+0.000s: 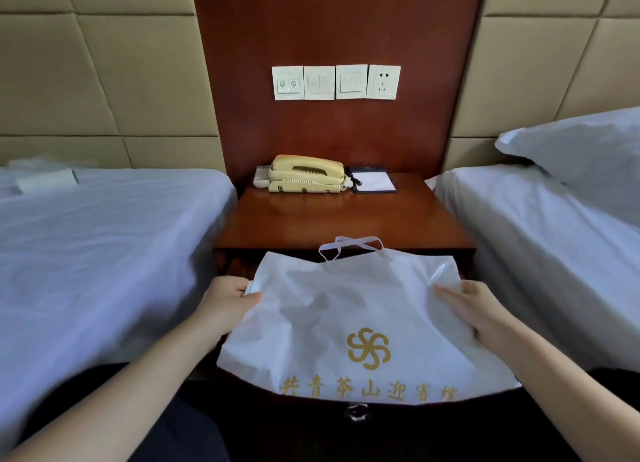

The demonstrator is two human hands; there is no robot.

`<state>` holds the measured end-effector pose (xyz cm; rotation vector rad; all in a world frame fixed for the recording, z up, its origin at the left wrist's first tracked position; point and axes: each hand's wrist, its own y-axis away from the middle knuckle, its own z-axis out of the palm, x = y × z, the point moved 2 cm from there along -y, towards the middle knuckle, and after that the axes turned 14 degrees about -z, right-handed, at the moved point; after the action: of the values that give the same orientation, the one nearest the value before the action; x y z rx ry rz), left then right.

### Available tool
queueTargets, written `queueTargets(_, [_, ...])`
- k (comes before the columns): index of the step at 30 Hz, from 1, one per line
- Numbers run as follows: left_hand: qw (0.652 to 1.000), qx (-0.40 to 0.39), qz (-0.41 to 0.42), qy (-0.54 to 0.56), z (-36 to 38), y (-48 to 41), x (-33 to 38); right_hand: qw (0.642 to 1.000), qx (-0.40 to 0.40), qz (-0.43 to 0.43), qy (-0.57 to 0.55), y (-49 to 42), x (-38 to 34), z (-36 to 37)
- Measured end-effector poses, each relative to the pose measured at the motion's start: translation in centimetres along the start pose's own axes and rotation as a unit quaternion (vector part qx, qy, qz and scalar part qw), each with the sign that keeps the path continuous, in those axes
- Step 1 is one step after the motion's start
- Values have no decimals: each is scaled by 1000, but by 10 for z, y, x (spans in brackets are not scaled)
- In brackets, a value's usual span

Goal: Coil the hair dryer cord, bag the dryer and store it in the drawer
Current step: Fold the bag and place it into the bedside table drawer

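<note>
Two beds fill the sides of the view, the left bed (86, 239) bare of pillows where it can be seen and the right bed (554, 239) topped by a pillow (581, 149). Between them a reddish wooden desk (339, 219) is set against the far wall panel. Just near of it, a white bag (346, 309) printed with a gold emblem is held over the pulled-out drawer (304, 423), its long axis running left to right and its looped handles (349, 245) pointing far, toward the desk edge. The bag's near edge is already tucked behind the dark drawer front. The hair dryer itself cannot be seen (it is judged to be inside, given the bag's uneven bulge). The bag's left edge is gripped by the left hand (227, 302), with the thumb laid on top and the fingers curled under. The right edge is pinched the same way by the right hand (481, 317). The bag thus lies squarely between the two hands, neither being nearer, with the drawer directly beneath, so only a lowering and a tucking-in of the far handles is judged to be needed before closing. A telephone (304, 174) and a notepad (372, 181) stand at the desk's far side, a row of switch plates (336, 82) is fixed above, and a small ring pull (356, 412) hangs on the drawer front.
</note>
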<state>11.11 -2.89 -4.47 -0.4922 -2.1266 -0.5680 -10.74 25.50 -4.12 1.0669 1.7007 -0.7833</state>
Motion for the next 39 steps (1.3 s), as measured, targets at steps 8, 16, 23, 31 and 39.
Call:
queueTargets(8, [997,-6,31,-77,26,-36,-6,999,-6,12,33,-36,21,9])
queueTargets(16, [984,85,56,-149,45,-53,-6,983,-4,-37,182,-61,43,21])
queueTargets(23, [837,235,204,-450,64,-22,17,911,48,-189,363,-64,26,29])
queueTargets(31, [792,66,313,-521,122,-37,47,834,-134,-380,377,-70,8,97])
queueTargets(39, [829,62,330,-448,138,-40,14,814,-216,-384,379,-64,26,99])
